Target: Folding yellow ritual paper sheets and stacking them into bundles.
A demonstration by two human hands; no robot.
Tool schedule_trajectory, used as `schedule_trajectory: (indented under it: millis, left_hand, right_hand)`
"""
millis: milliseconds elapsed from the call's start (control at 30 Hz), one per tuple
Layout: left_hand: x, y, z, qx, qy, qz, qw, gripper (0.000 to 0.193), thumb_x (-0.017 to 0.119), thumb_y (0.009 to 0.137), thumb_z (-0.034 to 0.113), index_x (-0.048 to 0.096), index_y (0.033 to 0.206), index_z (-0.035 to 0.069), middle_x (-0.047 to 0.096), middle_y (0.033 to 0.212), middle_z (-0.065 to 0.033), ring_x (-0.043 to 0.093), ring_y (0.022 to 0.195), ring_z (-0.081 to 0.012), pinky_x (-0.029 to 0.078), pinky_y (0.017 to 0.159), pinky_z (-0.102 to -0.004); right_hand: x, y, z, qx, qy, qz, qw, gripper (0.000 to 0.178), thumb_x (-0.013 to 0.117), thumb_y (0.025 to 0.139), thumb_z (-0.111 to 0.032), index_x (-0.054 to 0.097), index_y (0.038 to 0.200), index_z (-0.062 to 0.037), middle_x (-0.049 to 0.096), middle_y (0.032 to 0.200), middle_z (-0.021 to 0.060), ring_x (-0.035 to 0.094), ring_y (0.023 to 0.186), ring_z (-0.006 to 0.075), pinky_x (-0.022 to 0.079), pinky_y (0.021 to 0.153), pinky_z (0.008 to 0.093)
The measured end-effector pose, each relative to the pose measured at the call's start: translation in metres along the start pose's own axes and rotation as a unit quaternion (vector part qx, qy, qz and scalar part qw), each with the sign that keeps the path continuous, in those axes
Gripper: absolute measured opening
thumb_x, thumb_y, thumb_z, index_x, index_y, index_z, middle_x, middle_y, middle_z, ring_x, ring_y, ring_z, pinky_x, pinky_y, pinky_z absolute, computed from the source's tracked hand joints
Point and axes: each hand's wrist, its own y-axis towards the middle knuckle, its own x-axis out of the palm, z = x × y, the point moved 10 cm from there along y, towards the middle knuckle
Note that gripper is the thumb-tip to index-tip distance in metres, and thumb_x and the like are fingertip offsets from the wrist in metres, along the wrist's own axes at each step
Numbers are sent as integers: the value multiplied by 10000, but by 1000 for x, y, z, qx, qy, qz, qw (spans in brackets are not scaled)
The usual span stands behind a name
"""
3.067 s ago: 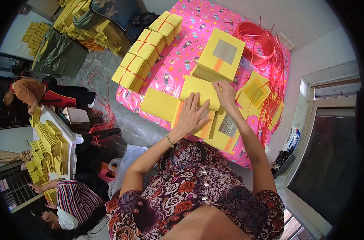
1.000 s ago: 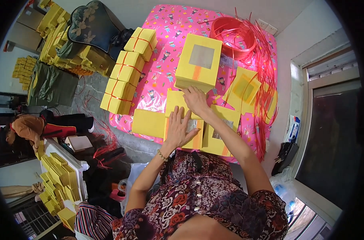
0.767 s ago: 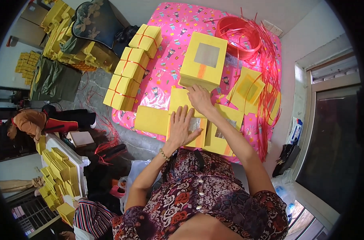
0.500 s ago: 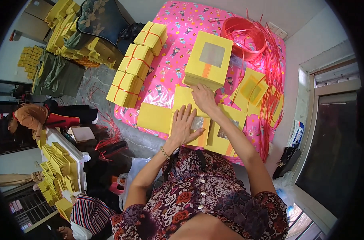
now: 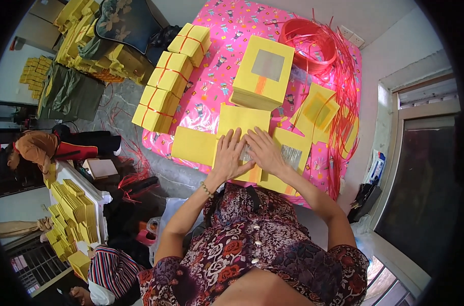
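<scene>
My left hand (image 5: 230,155) lies flat, fingers outstretched, on a yellow card piece (image 5: 251,176) with a clear window. Right beside it my right hand (image 5: 265,151) rests palm down on the same piece, fingers stretched. The two hands nearly touch, and they cover most of the window. Beyond the fingertips extends a plain yellow panel (image 5: 243,120), and another yellow panel (image 5: 193,145) lies to the left; whether they join the piece, I cannot tell. On the right is a yellow card sheet (image 5: 302,140) with a crinkled clear window, partly under my right forearm.
A tall stack of windowed yellow cards (image 5: 242,76) stands just beyond. Bundles tied with red strips (image 5: 166,73) line the table's left side. A red basin (image 5: 297,31) trails loose red strips (image 5: 341,102) down the pink table cover (image 5: 206,109). Two people work at the left.
My right hand has come back toward me from the foot of the stack and now lies beside my left hand. My left hand stays on the card piece.
</scene>
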Motion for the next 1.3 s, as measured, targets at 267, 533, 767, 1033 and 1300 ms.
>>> schedule_trajectory:
  millis: [267,533,767,1033,1300]
  left_hand:
    - [-2,-2,1,8,-5,-5,1000,927,677,762,616,438,1428,17,323,1534,-230,277,1419,-428,220,1153,-558]
    - [-5,-5,0,15,-24,-2,1000,954,665,762,634,417,1450,21,337,1520,-236,283,1415,-426,218,1163,-537]
    - [-10,-11,-13,6,-29,-19,999,872,630,815,602,411,1465,64,360,1528,-170,260,1446,-381,205,1170,-535]
    - [-8,-26,-30,-21,5,-27,999,820,612,817,606,418,1487,175,273,1597,-131,185,1485,-372,147,1170,-590]
    - [-5,-27,-33,-20,-16,-30,999,804,625,826,568,404,1500,189,263,1597,-155,165,1492,-387,169,1174,-589]
  right_hand:
    - [18,-18,9,-10,17,-102,995,757,611,908,-284,266,1524,-12,289,1576,179,220,1482,333,179,1207,493]
    - [29,-22,10,-5,10,-172,985,841,610,902,-343,188,1545,-3,187,1614,177,134,1509,318,124,1224,484]
    - [33,-24,13,-6,-10,-183,983,833,551,944,-440,183,1543,6,171,1615,190,111,1511,332,103,1227,484]
    - [34,-24,12,-21,-12,-170,985,742,524,959,-454,244,1557,-116,163,1618,186,110,1508,353,128,1210,533]
    - [34,-25,13,-16,7,-152,988,701,519,960,-451,284,1548,-151,167,1621,174,134,1499,376,144,1190,574]
